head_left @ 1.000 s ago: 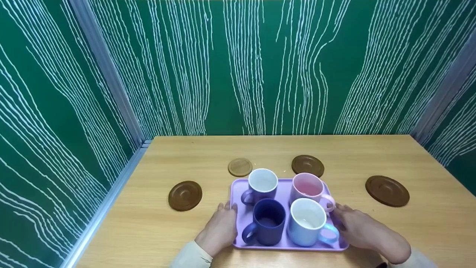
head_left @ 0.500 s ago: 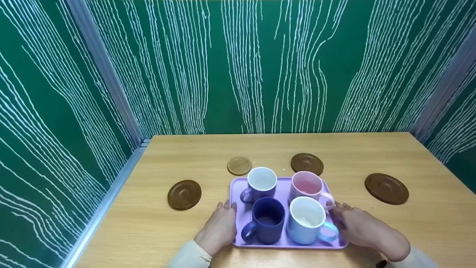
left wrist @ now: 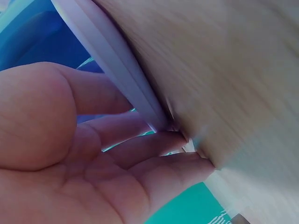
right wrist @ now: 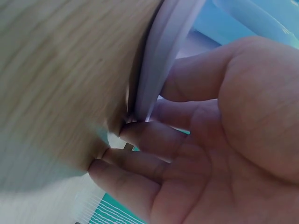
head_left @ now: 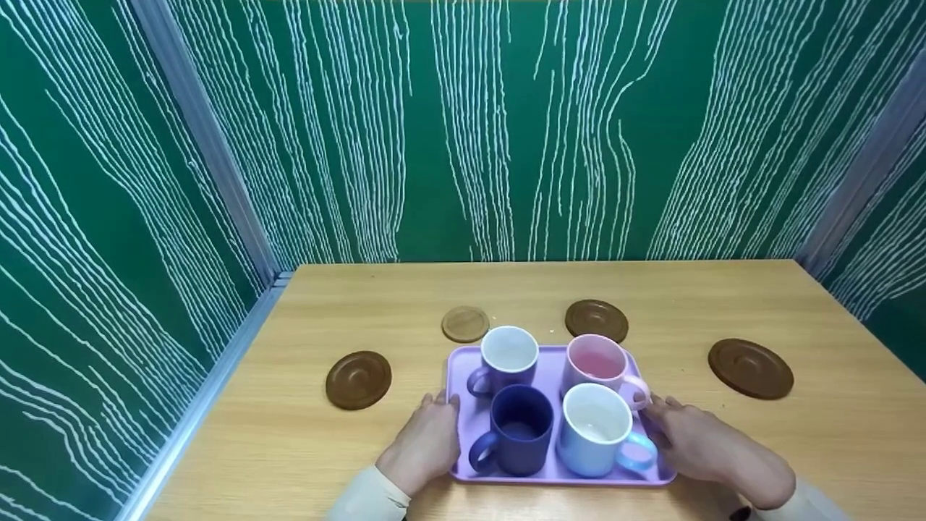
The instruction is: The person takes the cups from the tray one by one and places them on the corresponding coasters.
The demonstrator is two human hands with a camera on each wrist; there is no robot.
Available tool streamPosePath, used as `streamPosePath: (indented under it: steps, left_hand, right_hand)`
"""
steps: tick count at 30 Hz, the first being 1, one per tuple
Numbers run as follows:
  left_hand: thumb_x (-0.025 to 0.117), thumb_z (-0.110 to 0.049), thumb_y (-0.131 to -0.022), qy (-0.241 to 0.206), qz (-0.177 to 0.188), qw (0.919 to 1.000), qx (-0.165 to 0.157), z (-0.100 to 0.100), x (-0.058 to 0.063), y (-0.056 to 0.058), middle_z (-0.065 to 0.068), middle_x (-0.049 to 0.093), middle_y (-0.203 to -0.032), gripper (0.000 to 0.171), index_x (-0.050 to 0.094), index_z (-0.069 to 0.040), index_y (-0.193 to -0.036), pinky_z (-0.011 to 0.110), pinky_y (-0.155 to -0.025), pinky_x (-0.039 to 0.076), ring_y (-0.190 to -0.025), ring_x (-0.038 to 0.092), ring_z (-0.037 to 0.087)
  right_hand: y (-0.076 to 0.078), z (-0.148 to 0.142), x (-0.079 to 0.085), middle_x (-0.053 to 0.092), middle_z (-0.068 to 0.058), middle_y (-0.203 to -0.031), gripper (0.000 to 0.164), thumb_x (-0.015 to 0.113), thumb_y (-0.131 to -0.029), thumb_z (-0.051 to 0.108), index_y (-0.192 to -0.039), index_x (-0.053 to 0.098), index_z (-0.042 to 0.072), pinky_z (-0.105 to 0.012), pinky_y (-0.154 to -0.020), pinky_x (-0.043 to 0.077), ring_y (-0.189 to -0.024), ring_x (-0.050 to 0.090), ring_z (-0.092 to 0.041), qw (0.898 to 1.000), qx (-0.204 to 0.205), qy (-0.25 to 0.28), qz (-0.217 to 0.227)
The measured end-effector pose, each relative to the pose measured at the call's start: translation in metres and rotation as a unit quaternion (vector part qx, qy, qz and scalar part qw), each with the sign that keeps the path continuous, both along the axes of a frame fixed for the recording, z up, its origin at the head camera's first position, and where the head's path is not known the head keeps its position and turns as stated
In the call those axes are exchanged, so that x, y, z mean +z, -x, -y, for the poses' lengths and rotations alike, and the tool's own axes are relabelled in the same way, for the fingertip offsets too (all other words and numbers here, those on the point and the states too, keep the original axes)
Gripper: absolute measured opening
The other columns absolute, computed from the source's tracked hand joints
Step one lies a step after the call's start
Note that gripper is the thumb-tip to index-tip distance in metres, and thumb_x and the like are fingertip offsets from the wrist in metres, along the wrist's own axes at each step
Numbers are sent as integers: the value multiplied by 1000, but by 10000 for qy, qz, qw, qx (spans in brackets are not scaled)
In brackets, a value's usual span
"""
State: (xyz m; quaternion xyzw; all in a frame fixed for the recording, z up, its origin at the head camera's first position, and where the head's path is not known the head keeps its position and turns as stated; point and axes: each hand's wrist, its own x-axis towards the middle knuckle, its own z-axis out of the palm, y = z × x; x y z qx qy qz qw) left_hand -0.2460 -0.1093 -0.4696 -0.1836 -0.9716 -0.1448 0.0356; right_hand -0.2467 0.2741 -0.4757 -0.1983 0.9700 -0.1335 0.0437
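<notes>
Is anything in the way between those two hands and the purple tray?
Nothing visible: the left hand and right hand hold the purple tray by opposite sides. The four mugs stand on it, and two brown discs lie just past its far edge, not between.

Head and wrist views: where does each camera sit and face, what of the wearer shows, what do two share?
Head: on the head, facing forward and down at the tray of mugs; left hand, right hand and sleeves show.
Left wrist: on that wrist, facing the tray's rim; left palm and fingers show.
Right wrist: on that wrist, facing the opposite rim; right palm and fingers show.
Both wrist views share rim and table.
</notes>
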Motion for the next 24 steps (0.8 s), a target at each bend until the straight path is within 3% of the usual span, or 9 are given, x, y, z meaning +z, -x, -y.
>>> streamPosePath:
  steps: [6, 14, 18, 20, 24]
  left_hand:
    - [61, -5, -95, -481, 259, 9985, 10, 6, 8, 4, 22, 72, -107, 32, 68, 7, -124, 49, -81, 60, -96, 71, 36]
    - [61, -3, -93, -1005, 199, 9946, 151, 22, 22, 12, 13, 73, -94, 16, 73, -3, -103, 44, -72, 57, -85, 69, 25]
    - [59, -5, -94, -1013, 191, 9932, 546, 32, 26, 17, 21, 74, -115, 31, 72, 1, -122, 51, -88, 58, -105, 71, 35]
    - [59, -6, -94, -1017, 300, 9908, 844, 36, 28, 19, 26, 66, -132, 41, 66, 3, -134, 63, -102, 50, -123, 62, 43]
    - [61, -10, -95, -966, 507, 9846, 1367, 45, 31, 25, 29, 55, -146, 45, 64, -3, -139, 82, -106, 29, -138, 45, 53]
  right_hand:
    - [0, 1, 1, 52, -40, -141, 58, 67, -94, 14, -147, 52, -5, -75, -100, 42, -125, 49, -66, 9999, -63, 2, 94]
    - [1, 2, 2, 50, -38, -144, 55, 65, -98, 16, -148, 51, -3, -76, -101, 40, -127, 47, -66, 9999, -64, 0, 161]
    - [0, 2, 1, 52, -37, -143, 54, 64, -98, 15, -148, 52, -3, -76, -100, 40, -126, 48, -66, 9999, -48, 14, 119]
    - [-1, 2, 1, 55, -38, -139, 52, 64, -98, 14, -146, 54, -3, -76, -99, 42, -124, 50, -66, 10000, 19, 33, -3]
    - [-2, 2, 1, 59, -38, -133, 49, 65, -96, 11, -142, 57, -5, -74, -98, 44, -121, 53, -66, 9998, 113, 43, -176]
